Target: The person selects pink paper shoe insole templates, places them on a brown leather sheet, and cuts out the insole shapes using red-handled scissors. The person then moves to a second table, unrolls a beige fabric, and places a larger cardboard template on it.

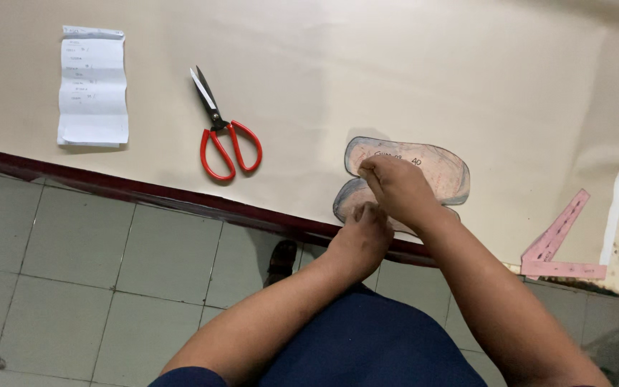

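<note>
I see both forearms reaching in from the near edge and meeting at the table's near rim, right of centre. My right hand (399, 188) lies knuckles-up, fingers bunched and pressed down on the near left part of the upper insole pattern (424, 166); whether it pinches the card or only pins it I cannot tell. My left hand (361, 236) sits just near and left of it, fingers curled tight at the edge of the lower pattern (349, 197), seemingly gripping something small there, though the knuckles hide what. The two patterns are flat, overlapping, grey-rimmed card shapes with pinkish faces, lying on the cream sheet (395, 72) that covers the table, close to its dark red edge (145, 190). The hands cover much of the lower pattern. To the left, well apart, lie red-handled scissors (223, 132), blades shut and pointing far-left. Farther left is a folded paper slip (93, 87). To the right, near the table edge, rests a pink square ruler (557, 247). Nothing lies between hands and patterns.
</note>
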